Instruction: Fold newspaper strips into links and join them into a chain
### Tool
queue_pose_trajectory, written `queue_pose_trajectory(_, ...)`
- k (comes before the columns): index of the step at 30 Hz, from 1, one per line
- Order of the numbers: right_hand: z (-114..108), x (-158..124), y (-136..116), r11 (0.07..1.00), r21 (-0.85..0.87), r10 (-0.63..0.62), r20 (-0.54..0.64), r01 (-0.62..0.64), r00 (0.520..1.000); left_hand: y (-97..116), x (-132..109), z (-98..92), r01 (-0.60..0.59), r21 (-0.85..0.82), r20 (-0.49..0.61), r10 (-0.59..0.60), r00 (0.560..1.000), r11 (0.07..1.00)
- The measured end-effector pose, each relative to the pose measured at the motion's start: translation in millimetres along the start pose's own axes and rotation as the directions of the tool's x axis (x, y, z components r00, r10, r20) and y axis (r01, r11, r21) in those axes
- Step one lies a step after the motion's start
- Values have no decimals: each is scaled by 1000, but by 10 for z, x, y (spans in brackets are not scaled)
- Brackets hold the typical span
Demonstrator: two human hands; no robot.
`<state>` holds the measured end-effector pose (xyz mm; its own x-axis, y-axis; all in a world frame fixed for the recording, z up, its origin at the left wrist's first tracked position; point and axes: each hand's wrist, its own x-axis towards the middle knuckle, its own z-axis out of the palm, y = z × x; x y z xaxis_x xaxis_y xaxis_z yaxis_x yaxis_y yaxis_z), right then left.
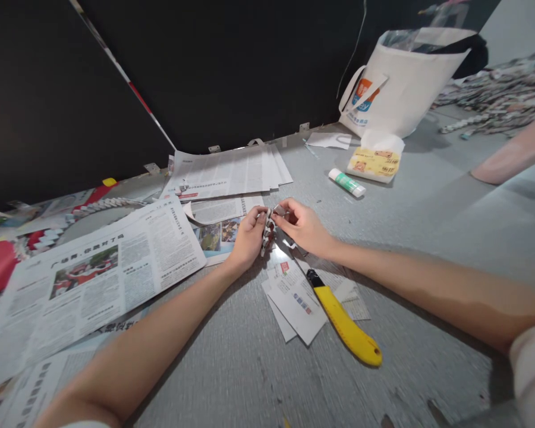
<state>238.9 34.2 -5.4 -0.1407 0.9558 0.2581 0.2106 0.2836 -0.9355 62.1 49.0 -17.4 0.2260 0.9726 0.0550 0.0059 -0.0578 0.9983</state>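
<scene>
My left hand (248, 236) is closed around a short chain of folded newspaper (266, 238), its zigzag links hanging below the fingers. Beside it, my right hand (305, 226) pinches a small folded strip of paper (280, 210) against the chain's upper end. Just under the hands lies a knife with a yellow handle (350, 327), its blade pointing toward them. The knife rests over cut pieces of newspaper (296, 303) on the grey floor. Another small pale strip (289, 243) shows below my right fingers.
Newspaper sheets (129, 267) spread over the left side, with a stack of newspaper (227, 172) behind. A glue stick (346, 182), a tissue pack (374, 160) and a white bag (401, 89) stand or lie at the back right. A person's limb (512, 151) enters at right.
</scene>
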Motion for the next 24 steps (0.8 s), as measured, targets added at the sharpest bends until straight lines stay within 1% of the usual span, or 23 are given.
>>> queue_pose_trajectory(4,-1,-8,-29,1000,-22,-6,-1,6,1000,-12,1,-3,-10,-1,3,10,1000,1000)
queue_pose_trajectory(11,-6,-7,-27,1000,-15,-16,2,16,1000,19,-14,5,17,55,-58,-14,998,998)
queue_pose_trajectory(18,-2,-8,-6,1000,7,-26,4,26,1000,24,-18,11,-28,84,-45,32,998,996)
queue_pose_trajectory(24,-2,-11,3,1000,15,-26,12,25,1000,64,-43,20,-40,98,-36,44,998,994)
